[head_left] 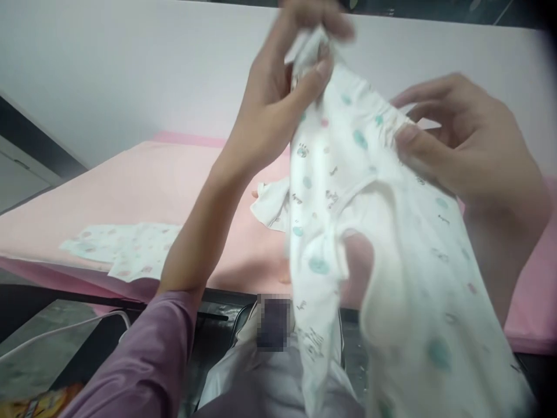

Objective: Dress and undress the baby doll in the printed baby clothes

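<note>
I hold up a small white garment (348, 191) printed with teal and pink dots, in front of me above the pink surface (165, 186). My left hand (282, 87) pinches one gathered end of it near the top of the view, fingers closed on the cloth. My right hand (461, 139) grips the elastic edge at the right, thumb pressed on the fabric. The rest of the garment hangs down toward my lap. My left arm wears a purple sleeve (143, 360).
A second dotted cloth (122, 249) lies flat near the front left edge of the pink surface. Another scrap of white fabric (272, 206) rests behind the held garment. A white cable (65, 331) runs below the edge at the left. A pale wall (130, 69) stands behind.
</note>
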{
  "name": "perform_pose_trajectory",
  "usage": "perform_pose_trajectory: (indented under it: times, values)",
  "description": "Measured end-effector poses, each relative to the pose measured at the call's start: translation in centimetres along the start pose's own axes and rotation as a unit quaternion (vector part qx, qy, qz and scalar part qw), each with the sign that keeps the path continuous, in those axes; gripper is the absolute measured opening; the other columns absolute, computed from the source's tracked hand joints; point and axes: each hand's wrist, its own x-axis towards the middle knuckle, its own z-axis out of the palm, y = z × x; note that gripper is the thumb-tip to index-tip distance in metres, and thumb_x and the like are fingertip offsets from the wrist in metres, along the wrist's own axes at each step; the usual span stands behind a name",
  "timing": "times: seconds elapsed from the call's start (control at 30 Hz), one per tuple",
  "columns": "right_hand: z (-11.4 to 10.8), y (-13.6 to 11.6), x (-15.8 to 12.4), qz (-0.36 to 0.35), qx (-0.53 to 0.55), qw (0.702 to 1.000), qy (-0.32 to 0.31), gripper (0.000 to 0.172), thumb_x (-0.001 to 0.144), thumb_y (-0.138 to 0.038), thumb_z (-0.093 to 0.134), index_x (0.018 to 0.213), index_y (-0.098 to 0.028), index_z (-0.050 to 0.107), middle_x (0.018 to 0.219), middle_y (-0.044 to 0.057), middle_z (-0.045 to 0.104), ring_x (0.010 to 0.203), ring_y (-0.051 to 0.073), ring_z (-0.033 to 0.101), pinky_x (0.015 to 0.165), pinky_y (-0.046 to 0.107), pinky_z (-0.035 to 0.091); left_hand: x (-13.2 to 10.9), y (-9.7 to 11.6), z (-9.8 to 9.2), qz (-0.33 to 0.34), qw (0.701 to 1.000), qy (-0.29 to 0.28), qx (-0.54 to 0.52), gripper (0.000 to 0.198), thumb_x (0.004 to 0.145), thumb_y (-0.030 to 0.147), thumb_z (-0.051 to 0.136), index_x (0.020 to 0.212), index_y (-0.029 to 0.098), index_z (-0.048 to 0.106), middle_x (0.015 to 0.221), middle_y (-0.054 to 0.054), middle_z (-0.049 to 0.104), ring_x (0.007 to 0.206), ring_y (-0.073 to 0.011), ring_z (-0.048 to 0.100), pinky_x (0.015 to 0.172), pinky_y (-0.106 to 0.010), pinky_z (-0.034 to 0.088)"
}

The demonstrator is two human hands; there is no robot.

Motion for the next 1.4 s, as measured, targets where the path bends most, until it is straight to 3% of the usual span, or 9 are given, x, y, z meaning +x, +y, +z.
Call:
perform_pose_trajectory:
  times: [0.33,0.57,0.67,0.77,0.9,1.0,1.13,1.33,1.4]
  values:
    - [0.0,12.1,1.7,-0.039,-0.14,0.986,-0.088,0.039,0.095,-0.058,0.085,0.085,-0.021,0.074,0.08,0.0,0.063,0.069,0.014,0.052,0.065,0.029,0.043,0.0,-5.7,4.2,0.002,0.994,-0.099,0.047,0.029,0.107,0.051,0.07,0.111,0.023,0.068,0.103,-0.007,0.071,0.092,-0.0197,0.067,0.081,-0.034,0.056]
    - [3.7,13.0,2.8,-0.071,0.2,0.976,0.056,0.045,0.103,-0.054,0.076,0.086,-0.026,0.045,0.071,-0.005,0.048,0.058,0.013,0.041,0.055,0.029,0.033,-0.2,-6.6,5.5,0.028,0.989,-0.145,0.012,0.049,0.108,0.07,0.058,0.093,0.024,0.065,0.116,-0.009,0.066,0.114,-0.0265,0.068,0.084,-0.038,0.06]
    - [5.2,12.4,3.1,-0.053,0.171,0.979,0.095,0.049,0.103,-0.063,0.073,0.089,-0.028,0.042,0.072,-0.004,0.042,0.062,0.015,0.039,0.058,0.03,0.035,-0.6,-5.9,6.2,-0.005,0.991,-0.117,-0.07,0.061,0.109,0.08,0.041,0.094,0.024,0.061,0.099,-0.007,0.061,0.089,-0.0215,0.068,0.067,-0.036,0.058]
    - [6.6,11.4,3.1,-0.033,0.117,0.982,0.142,0.05,0.107,-0.071,0.061,0.091,-0.029,0.039,0.078,-0.001,0.045,0.07,0.019,0.044,0.066,0.032,0.045,-1.0,-4.6,5.9,-0.042,0.974,-0.181,-0.133,0.059,0.098,0.084,0.063,0.105,0.025,0.061,0.088,-0.003,0.06,0.07,-0.0165,0.065,0.054,-0.031,0.052]
    - [7.4,10.7,3.1,-0.041,0.107,0.969,0.219,0.047,0.108,-0.068,0.062,0.093,-0.028,0.043,0.084,0.001,0.05,0.076,0.019,0.051,0.074,0.033,0.05,-1.1,-3.0,4.8,-0.062,0.97,-0.224,-0.065,0.055,0.087,0.071,0.086,0.105,0.023,0.066,0.092,-0.002,0.065,0.088,-0.022,0.074,0.061,-0.029,0.056]
    - [6.5,11.3,2.8,-0.027,0.166,0.981,0.096,0.043,0.103,-0.065,0.072,0.106,-0.025,0.057,0.09,-0.001,0.059,0.077,0.016,0.058,0.07,0.029,0.05,-1.0,-3.1,4.7,-0.047,0.985,-0.163,-0.001,0.05,0.099,0.07,0.074,0.099,0.021,0.065,0.095,-0.002,0.061,0.1,-0.0252,0.075,0.071,-0.032,0.06]
    - [5.6,12.2,2.4,0.008,0.171,0.943,-0.287,0.053,0.086,-0.065,0.091,0.104,-0.02,0.07,0.09,0.001,0.069,0.08,0.02,0.068,0.07,0.03,0.056,-0.6,-4.5,5.1,-0.056,0.993,-0.101,0.014,0.054,0.11,0.073,0.052,0.104,0.021,0.062,0.095,-0.004,0.053,0.1,-0.0233,0.074,0.077,-0.035,0.06]
    - [7.5,11.9,2.3,0.029,0.23,0.968,-0.096,0.058,0.102,-0.08,0.062,0.088,-0.024,0.064,0.077,0.001,0.062,0.078,0.02,0.069,0.075,0.033,0.061,-0.3,-5.9,4.1,-0.089,0.969,-0.221,-0.065,0.062,0.105,0.08,0.054,0.093,0.02,0.063,0.085,-0.006,0.06,0.078,-0.0202,0.07,0.06,-0.031,0.055]
    - [7.8,11.9,2.4,0.024,0.237,0.964,-0.117,0.062,0.106,-0.08,0.052,0.084,-0.024,0.063,0.071,0.0,0.06,0.07,0.018,0.065,0.071,0.032,0.06,-0.2,-6.0,3.6,-0.081,0.962,-0.252,-0.071,0.056,0.099,0.078,0.068,0.097,0.022,0.065,0.09,-0.005,0.064,0.082,-0.0209,0.073,0.061,-0.03,0.055]
